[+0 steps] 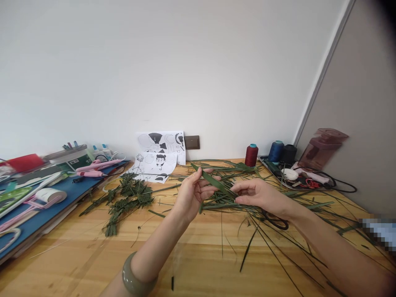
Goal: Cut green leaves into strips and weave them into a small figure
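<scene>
A long green leaf strip (218, 184) stretches between my two hands above the wooden table (130, 264). Its upper end is pinched by my left hand (193, 189), thumb on top and the other fingers loosely spread behind. My right hand (258, 194) grips the lower end between thumb and fingertips. Beneath both hands lies a heap of loose green leaf strips (216, 202), some trailing toward me and to the right. Dark scissor handles (280, 222) show partly under my right forearm. Left of my hands rest several woven dark green leaf pieces (130, 194).
Printed drawing sheets (161, 163) lean on the wall. A dark red thread spool (251, 156) stands at the back, beside a tray (286, 187) with more spools and cables. A pink bottle (324, 148) is at right. A pink glue gun (95, 168) lies on the blue board (72, 196) at left.
</scene>
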`<move>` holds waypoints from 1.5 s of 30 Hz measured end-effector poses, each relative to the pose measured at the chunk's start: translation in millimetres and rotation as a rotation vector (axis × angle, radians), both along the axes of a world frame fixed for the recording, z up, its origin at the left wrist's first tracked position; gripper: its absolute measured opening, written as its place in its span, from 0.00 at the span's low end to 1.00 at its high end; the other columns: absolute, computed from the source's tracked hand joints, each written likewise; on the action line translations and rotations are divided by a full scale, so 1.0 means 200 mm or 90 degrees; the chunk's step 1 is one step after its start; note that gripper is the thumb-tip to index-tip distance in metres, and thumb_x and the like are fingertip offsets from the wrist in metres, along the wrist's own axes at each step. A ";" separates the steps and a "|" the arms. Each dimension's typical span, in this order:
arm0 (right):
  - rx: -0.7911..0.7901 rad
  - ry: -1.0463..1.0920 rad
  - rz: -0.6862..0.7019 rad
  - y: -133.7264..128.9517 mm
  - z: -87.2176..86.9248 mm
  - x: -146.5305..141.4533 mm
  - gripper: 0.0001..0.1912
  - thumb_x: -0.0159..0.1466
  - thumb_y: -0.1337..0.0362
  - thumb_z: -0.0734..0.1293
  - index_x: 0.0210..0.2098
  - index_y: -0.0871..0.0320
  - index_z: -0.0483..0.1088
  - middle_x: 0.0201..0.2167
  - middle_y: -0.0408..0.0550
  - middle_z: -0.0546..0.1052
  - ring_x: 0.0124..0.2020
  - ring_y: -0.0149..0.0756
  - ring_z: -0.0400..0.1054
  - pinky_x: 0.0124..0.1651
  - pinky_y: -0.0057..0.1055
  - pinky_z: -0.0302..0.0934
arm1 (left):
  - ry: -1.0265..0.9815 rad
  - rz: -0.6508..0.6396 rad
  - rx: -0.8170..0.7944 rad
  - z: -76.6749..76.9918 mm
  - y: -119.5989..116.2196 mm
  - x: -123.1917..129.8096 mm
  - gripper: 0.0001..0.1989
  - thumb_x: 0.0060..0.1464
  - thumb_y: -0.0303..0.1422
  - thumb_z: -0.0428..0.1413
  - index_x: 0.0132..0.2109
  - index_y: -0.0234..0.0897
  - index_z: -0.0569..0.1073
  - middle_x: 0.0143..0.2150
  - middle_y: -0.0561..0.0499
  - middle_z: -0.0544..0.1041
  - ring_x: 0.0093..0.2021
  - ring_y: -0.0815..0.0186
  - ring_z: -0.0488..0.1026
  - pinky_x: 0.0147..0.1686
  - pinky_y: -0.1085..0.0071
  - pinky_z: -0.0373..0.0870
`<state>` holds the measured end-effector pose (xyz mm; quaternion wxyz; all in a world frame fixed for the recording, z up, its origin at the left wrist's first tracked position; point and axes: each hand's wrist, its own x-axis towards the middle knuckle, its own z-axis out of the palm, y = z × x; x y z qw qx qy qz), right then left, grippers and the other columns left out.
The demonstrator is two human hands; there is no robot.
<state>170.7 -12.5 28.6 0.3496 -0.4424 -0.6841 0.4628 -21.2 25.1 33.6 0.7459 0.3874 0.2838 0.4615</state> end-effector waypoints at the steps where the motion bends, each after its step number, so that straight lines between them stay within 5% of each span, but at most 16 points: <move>1: -0.003 -0.004 0.008 0.00 0.00 0.00 0.12 0.50 0.61 0.68 0.34 0.59 0.72 0.32 0.45 0.75 0.35 0.35 0.68 0.41 0.32 0.61 | -0.001 0.004 -0.002 0.00 0.01 0.00 0.13 0.53 0.35 0.48 0.41 0.32 0.70 0.33 0.42 0.77 0.24 0.69 0.74 0.21 0.80 0.69; 18: -0.031 -0.043 0.019 0.03 -0.01 0.09 0.08 0.52 0.61 0.66 0.25 0.61 0.68 0.20 0.40 0.69 0.24 0.29 0.63 0.29 0.27 0.56 | 0.033 0.127 0.031 -0.02 0.05 -0.02 0.08 0.48 0.30 0.55 0.36 0.33 0.73 0.33 0.47 0.77 0.24 0.71 0.74 0.20 0.82 0.69; 26: -0.018 -0.051 0.036 -0.05 0.04 -0.04 0.17 0.57 0.62 0.62 0.45 0.57 0.62 0.23 0.40 0.74 0.26 0.33 0.69 0.33 0.30 0.61 | 0.078 0.047 0.030 -0.06 0.01 0.05 0.08 0.36 0.22 0.61 0.31 0.27 0.74 0.28 0.45 0.77 0.25 0.68 0.74 0.24 0.79 0.70; 29: 0.068 -0.063 0.028 -0.08 0.05 -0.08 0.18 0.61 0.63 0.57 0.51 0.54 0.58 0.29 0.44 0.74 0.30 0.33 0.69 0.35 0.31 0.63 | 0.071 0.035 0.035 -0.07 0.00 0.06 0.07 0.37 0.23 0.61 0.30 0.28 0.74 0.28 0.47 0.77 0.25 0.69 0.74 0.26 0.78 0.71; 31: 0.217 -0.140 -0.001 -0.09 0.04 -0.10 0.18 0.60 0.67 0.58 0.50 0.52 0.60 0.34 0.45 0.73 0.32 0.31 0.68 0.37 0.30 0.62 | 0.066 0.028 0.036 -0.07 -0.01 0.06 0.06 0.37 0.24 0.61 0.28 0.29 0.73 0.26 0.49 0.76 0.24 0.70 0.73 0.25 0.79 0.70; 34: 0.483 -0.333 -0.036 -0.09 0.00 -0.12 0.17 0.57 0.71 0.60 0.44 0.51 0.67 0.38 0.47 0.69 0.35 0.32 0.65 0.36 0.29 0.60 | 0.061 0.014 0.029 -0.07 -0.02 0.06 0.05 0.38 0.26 0.61 0.24 0.29 0.71 0.22 0.51 0.75 0.21 0.73 0.71 0.21 0.81 0.67; 37: 0.636 -0.417 -0.019 -0.09 -0.04 -0.14 0.11 0.58 0.71 0.59 0.34 0.55 0.71 0.35 0.48 0.70 0.34 0.34 0.64 0.33 0.29 0.58 | 0.057 0.009 0.016 -0.06 -0.03 0.06 0.07 0.39 0.27 0.60 0.23 0.32 0.68 0.21 0.51 0.74 0.20 0.73 0.70 0.19 0.81 0.66; 41: 0.600 -0.317 0.021 -0.08 -0.06 -0.14 0.08 0.60 0.68 0.60 0.32 0.58 0.71 0.30 0.46 0.74 0.33 0.31 0.65 0.37 0.27 0.58 | 0.069 0.035 0.009 -0.05 -0.04 0.06 0.08 0.41 0.31 0.59 0.25 0.33 0.67 0.23 0.49 0.76 0.22 0.71 0.72 0.22 0.78 0.68; 45: 0.457 -0.286 -0.120 -0.06 -0.04 -0.13 0.09 0.60 0.63 0.61 0.27 0.58 0.70 0.21 0.40 0.71 0.24 0.28 0.62 0.28 0.24 0.55 | 0.100 0.101 0.046 -0.05 -0.04 0.06 0.08 0.40 0.33 0.60 0.27 0.33 0.69 0.24 0.51 0.76 0.22 0.70 0.72 0.23 0.78 0.68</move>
